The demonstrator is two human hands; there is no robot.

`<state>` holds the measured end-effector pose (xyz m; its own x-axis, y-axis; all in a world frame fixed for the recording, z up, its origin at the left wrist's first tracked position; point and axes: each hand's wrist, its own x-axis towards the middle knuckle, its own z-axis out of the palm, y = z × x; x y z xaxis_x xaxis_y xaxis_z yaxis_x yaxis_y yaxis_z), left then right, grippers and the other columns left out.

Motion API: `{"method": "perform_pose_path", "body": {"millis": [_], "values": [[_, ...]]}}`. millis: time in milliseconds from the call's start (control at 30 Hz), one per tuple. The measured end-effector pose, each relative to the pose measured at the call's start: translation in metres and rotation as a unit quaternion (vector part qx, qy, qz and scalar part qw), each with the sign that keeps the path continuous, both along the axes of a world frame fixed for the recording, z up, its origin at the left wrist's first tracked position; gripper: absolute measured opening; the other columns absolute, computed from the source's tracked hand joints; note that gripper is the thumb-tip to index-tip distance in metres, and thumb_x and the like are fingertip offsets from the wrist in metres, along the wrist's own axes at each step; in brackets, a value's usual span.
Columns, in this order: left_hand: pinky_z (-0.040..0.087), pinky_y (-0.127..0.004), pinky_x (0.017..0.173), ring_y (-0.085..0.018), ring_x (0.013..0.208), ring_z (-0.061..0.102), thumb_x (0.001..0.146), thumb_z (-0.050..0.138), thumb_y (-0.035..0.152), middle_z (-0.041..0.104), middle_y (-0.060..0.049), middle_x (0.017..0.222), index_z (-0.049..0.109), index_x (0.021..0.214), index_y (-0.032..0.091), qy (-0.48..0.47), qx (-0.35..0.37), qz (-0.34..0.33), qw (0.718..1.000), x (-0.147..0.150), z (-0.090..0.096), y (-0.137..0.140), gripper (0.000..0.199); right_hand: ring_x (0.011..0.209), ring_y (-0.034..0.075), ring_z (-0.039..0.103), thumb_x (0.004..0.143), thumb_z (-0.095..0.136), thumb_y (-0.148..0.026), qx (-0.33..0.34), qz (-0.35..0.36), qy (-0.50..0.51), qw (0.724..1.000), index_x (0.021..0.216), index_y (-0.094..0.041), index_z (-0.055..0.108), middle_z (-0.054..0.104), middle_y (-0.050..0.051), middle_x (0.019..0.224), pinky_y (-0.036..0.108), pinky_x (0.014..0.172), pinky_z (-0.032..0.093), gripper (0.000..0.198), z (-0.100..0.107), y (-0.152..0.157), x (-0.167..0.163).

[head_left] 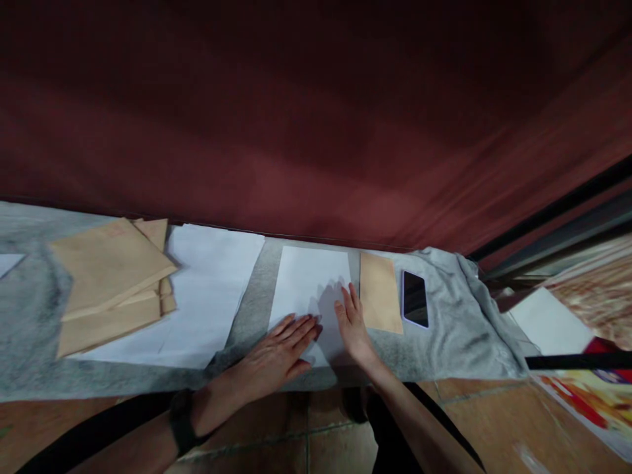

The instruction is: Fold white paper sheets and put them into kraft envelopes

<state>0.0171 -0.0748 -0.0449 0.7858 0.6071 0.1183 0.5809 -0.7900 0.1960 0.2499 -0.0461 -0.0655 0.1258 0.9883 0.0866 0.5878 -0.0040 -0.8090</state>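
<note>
A white sheet of paper (311,276) lies flat on a grey cloth directly in front of me. My left hand (284,345) rests palm down over its lower left part, fingers stretched out and pointing right. Along the sheet's right side is my right hand (353,322), with its fingers extended upward and nothing held. Just right of that hand lies a brown envelope (381,293), and beyond it a dark-screened phone (415,298) in a light purple case.
Several brown envelopes (113,270) are piled on the left, partly over a stack of white paper (212,283). The grey cloth (454,316) covers a narrow surface against a dark red backdrop (296,131). A colourful printed box or bag (592,395) is at the lower right.
</note>
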Motion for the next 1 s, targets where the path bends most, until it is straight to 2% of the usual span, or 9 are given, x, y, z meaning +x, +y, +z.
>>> {"method": "perform_pose_path", "body": {"millis": [133,300,467,633,733,833,933,1000], "values": [[0.025,-0.044,0.127,-0.022,0.152,0.037,0.104,0.045,0.045,0.038,-0.009,0.165,0.030,0.160,0.024,-0.009,0.014,0.013,1.000,-0.007,-0.001,0.004,0.061,0.157,0.028,0.023,0.101,0.032,-0.067,0.005,0.003,0.008,1.000,0.152,-0.019,0.047,0.029,0.013,0.167,0.056,0.126,0.028,0.072,0.003,-0.001,-0.008],[0.025,-0.043,0.126,-0.022,0.150,0.039,0.104,0.045,0.045,0.042,-0.010,0.163,0.039,0.156,0.022,-0.019,0.031,0.032,0.999,-0.013,0.000,0.009,0.057,0.155,0.029,0.027,0.102,0.038,-0.054,0.027,0.002,-0.028,0.999,0.151,-0.019,0.048,0.033,0.014,0.166,0.058,0.124,0.031,0.061,0.000,0.004,-0.006],[0.022,-0.044,0.127,-0.022,0.151,0.038,0.105,0.040,0.046,0.042,-0.009,0.163,0.041,0.155,0.023,-0.008,0.040,0.052,0.998,-0.018,-0.003,0.012,0.055,0.148,0.031,0.040,0.095,0.047,-0.036,0.050,-0.039,-0.043,0.997,0.143,-0.019,0.056,0.046,0.016,0.156,0.054,0.116,0.043,0.051,-0.009,0.019,0.012],[0.020,-0.043,0.127,-0.020,0.149,0.041,0.105,0.035,0.033,0.045,-0.009,0.161,0.045,0.152,0.020,0.006,0.055,0.068,0.996,-0.026,-0.010,0.018,0.049,0.140,0.030,0.050,0.091,0.048,-0.027,0.067,-0.025,-0.056,0.996,0.143,-0.016,0.056,0.055,0.018,0.148,0.051,0.114,0.047,0.053,-0.017,0.020,0.008],[0.021,-0.043,0.127,-0.020,0.148,0.042,0.104,0.034,0.026,0.047,-0.010,0.159,0.044,0.153,0.020,0.000,0.061,0.080,0.995,-0.029,-0.011,0.022,0.050,0.141,0.030,0.049,0.091,0.045,-0.022,0.080,-0.015,-0.089,0.993,0.147,-0.015,0.052,0.052,0.018,0.151,0.052,0.112,0.047,0.056,-0.013,0.018,0.006],[0.024,-0.045,0.127,-0.021,0.150,0.040,0.104,0.034,0.029,0.046,-0.011,0.160,0.039,0.155,0.019,-0.020,0.068,0.098,0.993,-0.021,-0.009,0.020,0.052,0.147,0.031,0.041,0.094,0.043,-0.019,0.087,-0.011,-0.148,0.985,0.149,-0.015,0.049,0.043,0.017,0.159,0.056,0.115,0.044,0.056,-0.003,0.015,0.008],[0.027,-0.047,0.126,-0.024,0.153,0.034,0.104,0.038,0.036,0.043,-0.013,0.162,0.034,0.157,0.016,-0.043,0.080,0.108,0.990,-0.002,-0.008,0.013,0.057,0.154,0.030,0.029,0.101,0.041,-0.028,0.099,0.022,-0.171,0.980,0.154,-0.014,0.044,0.035,0.017,0.165,0.057,0.119,0.039,0.054,0.003,0.006,0.000],[0.028,-0.049,0.126,-0.026,0.154,0.031,0.103,0.039,0.036,0.038,-0.016,0.163,0.030,0.159,0.012,-0.055,0.083,0.109,0.989,0.011,-0.012,0.007,0.061,0.155,0.027,0.028,0.106,0.036,-0.035,0.104,0.070,-0.158,0.979,0.159,-0.018,0.036,0.034,0.014,0.166,0.055,0.120,0.040,0.056,0.001,-0.006,-0.013]]}}
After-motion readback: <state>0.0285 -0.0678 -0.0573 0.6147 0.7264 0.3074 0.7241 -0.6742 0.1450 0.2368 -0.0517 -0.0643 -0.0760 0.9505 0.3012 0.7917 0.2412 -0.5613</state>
